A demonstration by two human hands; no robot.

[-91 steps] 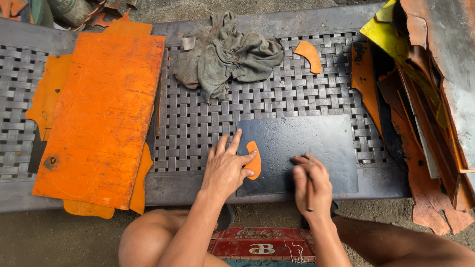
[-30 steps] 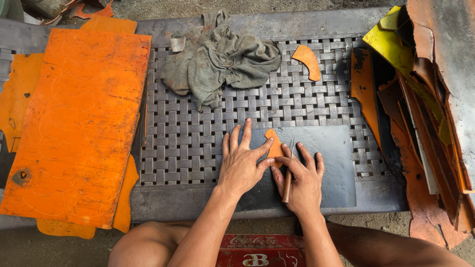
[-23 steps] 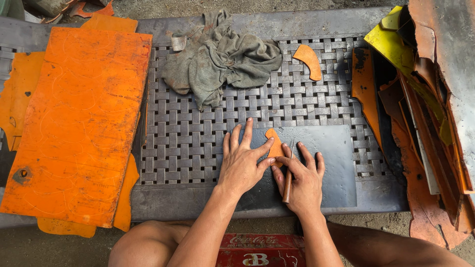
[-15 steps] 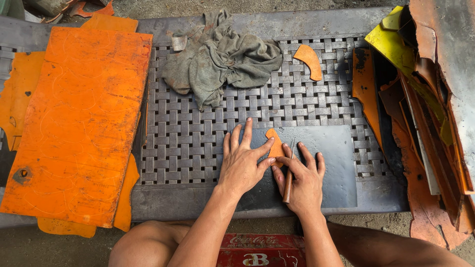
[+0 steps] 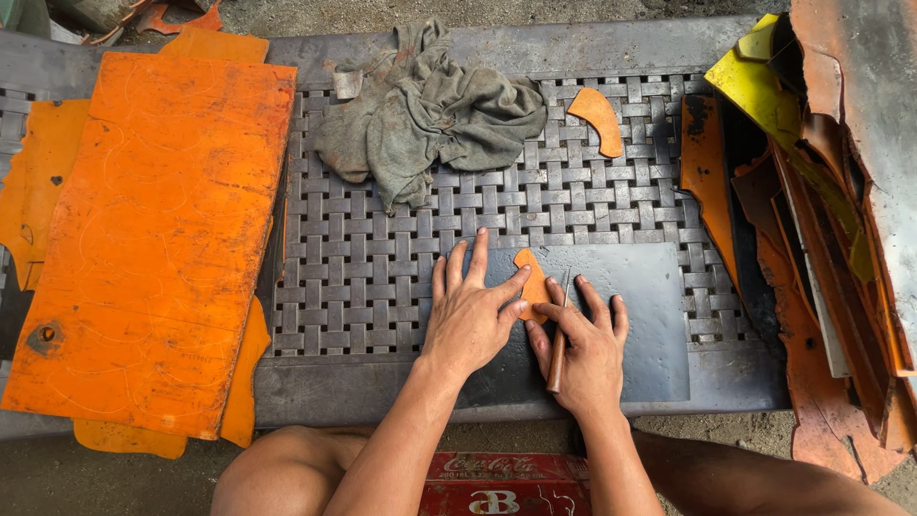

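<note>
My left hand lies flat on a dark grey metal sheet, its fingers spread and its thumb pressing a small orange curved piece onto the sheet. My right hand is closed around a thin brown-handled tool. The tool's tip touches the right edge of the orange piece. The sheet rests on a woven metal bench.
A large orange metal sheet lies at the left over other orange offcuts. A crumpled grey rag and another orange cut-out lie at the back. Yellow, orange and rusty scraps are piled at the right. A red crate sits below.
Three seconds ago the hands sat lower and more apart with the orange piece under the left thumb; since one second ago both hands have stayed nearly still.
</note>
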